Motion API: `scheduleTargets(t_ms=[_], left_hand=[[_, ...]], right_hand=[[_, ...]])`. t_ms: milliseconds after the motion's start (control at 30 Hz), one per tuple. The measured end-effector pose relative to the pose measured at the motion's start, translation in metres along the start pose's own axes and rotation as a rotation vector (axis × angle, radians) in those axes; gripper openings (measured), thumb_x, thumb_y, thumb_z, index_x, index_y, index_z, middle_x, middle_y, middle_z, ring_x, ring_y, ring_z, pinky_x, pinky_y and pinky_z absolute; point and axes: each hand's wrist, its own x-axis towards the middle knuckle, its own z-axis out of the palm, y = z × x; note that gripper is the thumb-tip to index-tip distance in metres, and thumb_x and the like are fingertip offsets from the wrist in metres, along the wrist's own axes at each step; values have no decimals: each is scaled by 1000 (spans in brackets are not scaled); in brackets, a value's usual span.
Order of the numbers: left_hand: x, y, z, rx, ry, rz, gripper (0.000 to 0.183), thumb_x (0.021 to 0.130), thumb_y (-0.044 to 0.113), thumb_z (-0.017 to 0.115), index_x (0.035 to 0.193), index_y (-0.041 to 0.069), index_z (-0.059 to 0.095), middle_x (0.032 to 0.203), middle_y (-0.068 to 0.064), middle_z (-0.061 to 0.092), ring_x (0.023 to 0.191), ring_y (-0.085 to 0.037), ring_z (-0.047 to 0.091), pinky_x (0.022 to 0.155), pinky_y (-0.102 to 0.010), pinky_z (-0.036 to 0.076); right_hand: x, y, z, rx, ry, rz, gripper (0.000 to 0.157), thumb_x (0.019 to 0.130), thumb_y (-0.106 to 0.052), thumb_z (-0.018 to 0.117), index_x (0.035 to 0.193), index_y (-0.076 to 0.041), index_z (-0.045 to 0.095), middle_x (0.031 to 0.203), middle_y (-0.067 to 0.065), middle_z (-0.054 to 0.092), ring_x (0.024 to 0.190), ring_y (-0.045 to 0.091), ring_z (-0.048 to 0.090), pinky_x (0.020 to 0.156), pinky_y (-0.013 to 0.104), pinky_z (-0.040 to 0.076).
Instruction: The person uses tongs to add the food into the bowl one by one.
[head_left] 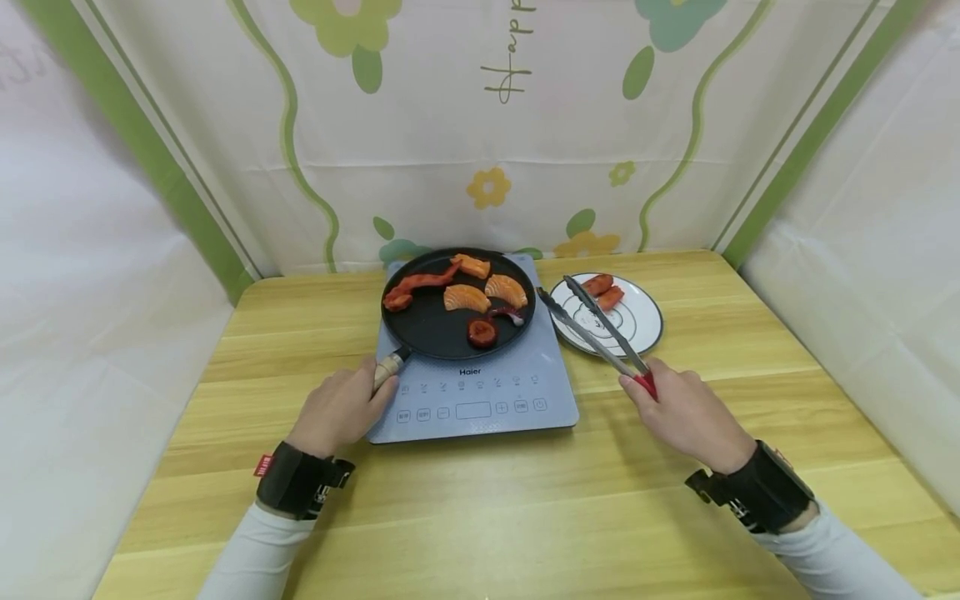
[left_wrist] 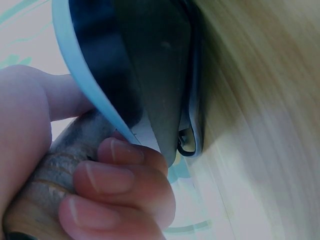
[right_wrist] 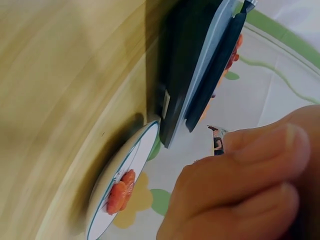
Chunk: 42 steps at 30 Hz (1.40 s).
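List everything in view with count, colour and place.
Table: 1, yellowish, centre
Cooker: 1, pale blue, on table
Pan: 1, black, on cooker
Broad pieces: 3, orange, in pan
Long piece: 1, red, pan's left
Round piece: 1, dark red, pan's near side
Small piece: 1, purple-white, pan's right
Plate: 1, white, right of cooker
Short pieces: 2, red, on plate
Tongs: 1, silver and red, over plate
Walls: 3, mostly white, behind and beside table
Sleeves: 2, whitish, bottom edge
Wristbands: 2, black, above sleeves
Left grip: 1, bare, on pan handle
Right grip: 1, bare, on tongs
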Motion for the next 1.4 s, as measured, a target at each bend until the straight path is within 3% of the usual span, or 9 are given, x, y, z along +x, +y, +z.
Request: scheduleTargets(t_ms=[233,467,900,1167,1400], left_hand=[[1,-1,0,19,-7,3,59,99,44,44,135,-3,39,74,-7,48,64,-21,48,54,-34,36],[1,-1,1,7,-4,8,54,99,43,44,130,-1,42,72,-6,48,63,-20,48,52,-33,35],[1,-3,2,34,14,24,62,99,44,43,136,-5,38,80,-8,52,69,-21,50,55,-34,38],[1,-2,1,28,-2,12,63,99,45,43,138,-5,36,77,-7,49,66,-20,49,53,-33,36],[1,-2,1,41,3,15,66,99,45,43,139,-6,35,87,-11,54,72,-22,51,58,-35,39]], right_hand=[[1,8,-1,-8,-9,32,50,99,-55,36,91,-7,44,64,2,40,48,16,40,43,29,30],[3,19,1,-31,16,40,49,99,-54,35,87,-7,43,64,3,38,49,16,39,43,31,31],[7,41,3,-59,76,35,48,100,-51,36,81,-7,41,62,4,35,47,17,36,42,32,31],[7,51,3,-53,51,75,48,101,-50,35,83,-5,41,63,5,36,48,19,39,42,33,32],[8,57,2,-53,43,90,51,100,-52,34,83,-5,41,64,6,37,49,19,40,43,34,33]])
